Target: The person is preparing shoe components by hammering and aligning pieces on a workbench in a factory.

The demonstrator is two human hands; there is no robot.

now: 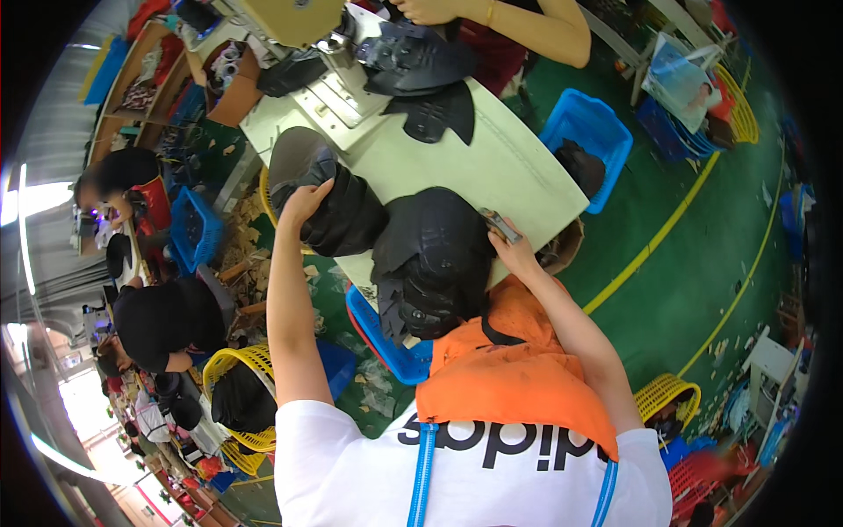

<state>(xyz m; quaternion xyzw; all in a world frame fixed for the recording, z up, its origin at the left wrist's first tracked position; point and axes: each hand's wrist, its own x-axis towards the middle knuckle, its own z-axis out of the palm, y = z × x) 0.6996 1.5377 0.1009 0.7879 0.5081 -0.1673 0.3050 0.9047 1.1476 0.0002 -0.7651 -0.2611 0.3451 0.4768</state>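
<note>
At the left edge of the pale table [518, 167], my left hand [306, 202] grips a stack of black shoe-upper pieces [351, 211], its thumb on top. A rounded dark piece [300, 151] sticks out past that hand. Beside the stack, close to my body, lies a larger pile of black shoe-upper pieces [435, 241], partly overhanging the near edge. To the right of this pile, my right hand [513, 246] is closed around a small grey metal hand tool [502, 226]; its exact kind is hard to make out. An orange apron [509, 360] covers my lap.
A sewing machine [338, 61] stands at the far left of the table, with more black pieces [435, 114] by it. Across sits another person [527, 26]. Blue baskets [601, 123] flank the table; yellow baskets [237, 360] stand left. Other people work farther left.
</note>
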